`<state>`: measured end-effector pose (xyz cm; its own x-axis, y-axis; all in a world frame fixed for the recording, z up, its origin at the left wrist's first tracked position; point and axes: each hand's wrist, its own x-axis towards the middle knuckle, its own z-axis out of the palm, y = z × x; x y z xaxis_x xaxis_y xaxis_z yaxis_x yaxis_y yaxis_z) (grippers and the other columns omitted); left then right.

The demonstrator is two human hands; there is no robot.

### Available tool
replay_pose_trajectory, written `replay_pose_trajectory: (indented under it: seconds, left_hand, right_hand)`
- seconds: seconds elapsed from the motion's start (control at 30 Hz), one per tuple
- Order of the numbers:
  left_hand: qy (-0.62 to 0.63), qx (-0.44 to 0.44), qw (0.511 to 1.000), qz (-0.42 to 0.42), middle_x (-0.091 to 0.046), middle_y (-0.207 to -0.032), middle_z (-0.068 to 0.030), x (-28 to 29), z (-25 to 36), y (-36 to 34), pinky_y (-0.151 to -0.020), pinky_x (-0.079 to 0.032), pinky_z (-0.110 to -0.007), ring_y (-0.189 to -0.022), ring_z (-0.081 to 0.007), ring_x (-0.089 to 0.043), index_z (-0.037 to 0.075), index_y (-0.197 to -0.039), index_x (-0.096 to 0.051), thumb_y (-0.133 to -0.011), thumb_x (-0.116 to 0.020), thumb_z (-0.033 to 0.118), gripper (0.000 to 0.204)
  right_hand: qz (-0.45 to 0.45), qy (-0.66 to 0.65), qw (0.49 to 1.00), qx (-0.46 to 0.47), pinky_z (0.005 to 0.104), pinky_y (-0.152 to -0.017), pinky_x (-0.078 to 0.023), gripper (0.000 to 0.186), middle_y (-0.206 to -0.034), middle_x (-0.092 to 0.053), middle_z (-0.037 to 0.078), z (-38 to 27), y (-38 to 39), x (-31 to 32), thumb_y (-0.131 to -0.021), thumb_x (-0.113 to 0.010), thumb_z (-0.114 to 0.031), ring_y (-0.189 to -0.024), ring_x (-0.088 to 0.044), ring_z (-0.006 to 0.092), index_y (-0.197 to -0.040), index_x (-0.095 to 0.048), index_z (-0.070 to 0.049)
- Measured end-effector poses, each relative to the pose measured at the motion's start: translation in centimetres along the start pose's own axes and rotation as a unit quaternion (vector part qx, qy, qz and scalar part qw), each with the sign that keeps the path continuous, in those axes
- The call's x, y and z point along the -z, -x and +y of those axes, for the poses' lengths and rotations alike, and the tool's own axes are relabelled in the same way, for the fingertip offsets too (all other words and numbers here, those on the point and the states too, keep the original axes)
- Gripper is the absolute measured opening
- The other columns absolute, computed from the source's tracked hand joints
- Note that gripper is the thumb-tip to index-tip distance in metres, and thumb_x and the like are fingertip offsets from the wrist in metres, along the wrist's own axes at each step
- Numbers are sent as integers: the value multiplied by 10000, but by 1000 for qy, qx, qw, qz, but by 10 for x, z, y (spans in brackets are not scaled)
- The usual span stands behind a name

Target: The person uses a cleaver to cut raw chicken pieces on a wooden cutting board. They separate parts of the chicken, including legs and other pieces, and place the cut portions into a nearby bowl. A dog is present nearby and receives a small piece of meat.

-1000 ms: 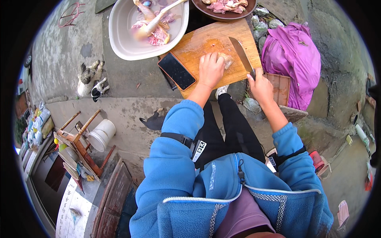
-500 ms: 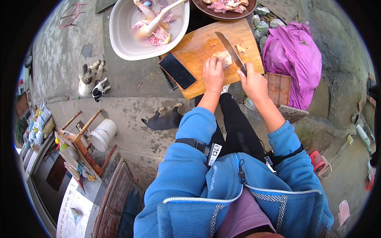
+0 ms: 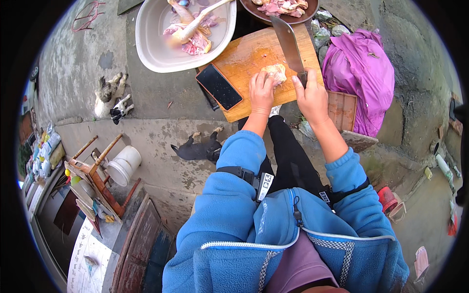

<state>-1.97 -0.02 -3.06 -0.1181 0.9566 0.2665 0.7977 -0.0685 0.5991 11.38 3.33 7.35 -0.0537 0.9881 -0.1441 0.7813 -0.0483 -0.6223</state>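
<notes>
Gripping right hand (image 3: 312, 100): closed firmly around the dark handle of a broad knife (image 3: 289, 46), its blade pointing forward and slightly left.
Left hand (image 3: 262, 93): narrow, your fingers drawn together, holding the near left edge of a piece of meat (image 3: 276, 72); this grip probably steadies it while leaving a gap between your fingers and the blade.
Piece of meat: pale and yellowish, just ahead and right of your left hand, between it and the knife.
Wooden cutting board (image 3: 239, 53): under the meat, within easy reach of both hands, giving a firm, flat surface; it looks wet ahead of your left hand.
Phone (image 3: 220, 87): left of your left hand, lying screen up at the board's left edge, perhaps to leave the middle free.
White basin (image 3: 149, 51): farther forward and left of your left hand, its walls containing large poultry pieces (image 3: 195, 34).
Brown pan (image 3: 311, 15): ahead of your right hand, beyond the board, gathering smaller raw pieces (image 3: 283, 7); the knife tip overlaps its rim from above, but whether they touch cannot be told.
Purple sheet (image 3: 359, 73): right of your right hand, bunched over something hidden.
Black animal (image 3: 195, 150): behind and left of your left hand, lying on the ground.
</notes>
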Motion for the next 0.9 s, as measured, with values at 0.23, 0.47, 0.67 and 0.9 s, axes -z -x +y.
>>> replay_pose_trajectory:
  seconds: [0.23, 0.47, 0.67, 0.9]
  left_hand:
    - [-16, -12, 1000, 2, -562, -1053, -95, -2, -2, 6, -865, -431, -413, -1008, -313, -510, 81, -938, -633, -675, -707, 127, 277]
    - [-7, -5, 1000, 22, -555, -1073, -90, -5, -3, 6, -881, -419, -419, -1019, -314, -501, 83, -947, -622, -705, -693, 141, 258]
    - [-13, 15, 1000, 15, -543, -1046, -110, -3, 0, 2, -869, -407, -420, -1008, -315, -495, 62, -913, -601, -738, -674, 150, 209]
    - [5, 151, 988, 40, -508, -1062, -148, -7, 17, -9, -882, -382, -428, -998, -333, -476, 38, -973, -575, -743, -655, 119, 257]
  right_hand:
    - [-130, 128, 981, -60, 521, -575, -467, 328, -675, -608, 238, 9, 0, -38, -889, -525, -328, -664, -603, 437, -969, -395, -37]
    - [-139, 145, 977, -73, 514, -606, -476, 347, -706, -622, 237, 19, 26, -21, -892, -510, -337, -678, -615, 421, -1009, -402, -28]
    - [-41, 75, 995, -41, 501, -568, -470, 339, -695, -615, 240, 17, -8, -13, -891, -523, -337, -647, -600, 431, -1017, -436, -34]
    - [-59, -45, 992, -99, 505, -661, -442, 358, -794, -604, 288, 9, 55, -7, -902, -536, -263, -784, -583, 463, -1108, -440, 13]
